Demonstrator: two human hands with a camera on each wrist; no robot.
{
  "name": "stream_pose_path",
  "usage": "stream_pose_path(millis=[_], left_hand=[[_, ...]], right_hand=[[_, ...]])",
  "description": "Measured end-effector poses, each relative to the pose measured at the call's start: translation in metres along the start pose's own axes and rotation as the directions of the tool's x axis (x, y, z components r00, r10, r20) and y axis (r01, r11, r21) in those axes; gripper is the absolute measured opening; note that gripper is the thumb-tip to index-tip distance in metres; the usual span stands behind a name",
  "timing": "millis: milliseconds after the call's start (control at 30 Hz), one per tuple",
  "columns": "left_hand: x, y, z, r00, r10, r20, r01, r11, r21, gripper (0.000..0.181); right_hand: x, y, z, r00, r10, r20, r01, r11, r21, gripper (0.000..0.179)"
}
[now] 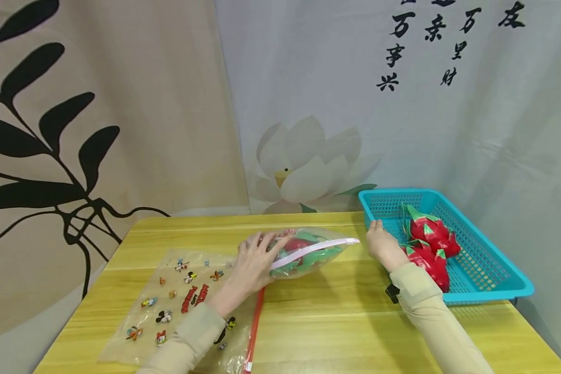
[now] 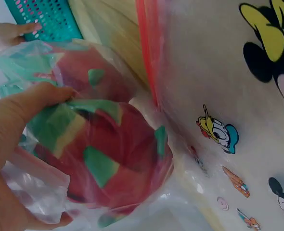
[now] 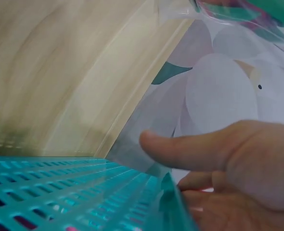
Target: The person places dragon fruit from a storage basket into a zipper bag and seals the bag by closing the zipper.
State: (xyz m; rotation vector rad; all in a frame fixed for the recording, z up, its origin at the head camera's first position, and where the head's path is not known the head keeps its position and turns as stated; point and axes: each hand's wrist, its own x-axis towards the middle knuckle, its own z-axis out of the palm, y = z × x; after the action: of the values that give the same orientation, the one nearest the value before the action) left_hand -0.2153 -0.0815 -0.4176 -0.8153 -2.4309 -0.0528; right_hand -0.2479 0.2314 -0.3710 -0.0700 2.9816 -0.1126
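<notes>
A clear zip bag (image 1: pixel 314 252) with a white seal strip lies on the yellow table (image 1: pixel 336 322) and holds a red and green dragon fruit (image 2: pixel 118 149). My left hand (image 1: pixel 254 261) grips this bag at its left end, with the thumb (image 2: pixel 41 96) pressed into the plastic over the fruit. My right hand (image 1: pixel 381 244) is at the near left corner of the turquoise basket (image 1: pixel 488 291), fingers relaxed and holding nothing. In the right wrist view the right hand (image 3: pixel 228 159) hovers just beside the basket (image 3: pixel 74 192) rim. Two more dragon fruits (image 1: pixel 432 235) lie in the basket.
A flat clear bag printed with cartoon figures (image 1: pixel 182 298) and edged with a red seal strip lies under my left forearm. Printed curtains hang close behind the table. The basket sits at the table's right edge.
</notes>
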Motion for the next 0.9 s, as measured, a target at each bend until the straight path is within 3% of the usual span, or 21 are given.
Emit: stream_pose_path(millis=[133,300,500,700,900], left_hand=[[0.002,0.001,0.003,0.997,0.045,-0.066,-0.043,0.999,0.022,0.102],[0.011,-0.005,0.004,0.982,0.138,-0.13,-0.131,0.99,0.058,0.078],[0.017,-0.021,0.001,0.974,0.186,-0.128,-0.169,0.976,0.138,0.078],[0.017,-0.048,-0.005,0.976,0.164,-0.146,-0.131,0.968,0.213,0.075],[0.0,-0.083,-0.013,0.987,0.054,-0.154,-0.023,0.98,0.197,0.076]], right_hand=[[-0.001,0.005,0.003,1.0,-0.023,-0.003,0.023,0.999,0.032,0.06],[-0.002,0.01,0.007,0.999,-0.038,0.001,0.037,0.997,0.067,0.062],[-0.002,0.011,0.008,0.999,-0.04,0.009,0.039,0.997,0.06,0.061],[-0.003,0.011,0.003,0.999,-0.044,0.009,0.043,0.997,0.069,0.066],[-0.001,0.013,0.004,0.999,-0.04,0.035,0.036,0.994,0.103,0.072]])
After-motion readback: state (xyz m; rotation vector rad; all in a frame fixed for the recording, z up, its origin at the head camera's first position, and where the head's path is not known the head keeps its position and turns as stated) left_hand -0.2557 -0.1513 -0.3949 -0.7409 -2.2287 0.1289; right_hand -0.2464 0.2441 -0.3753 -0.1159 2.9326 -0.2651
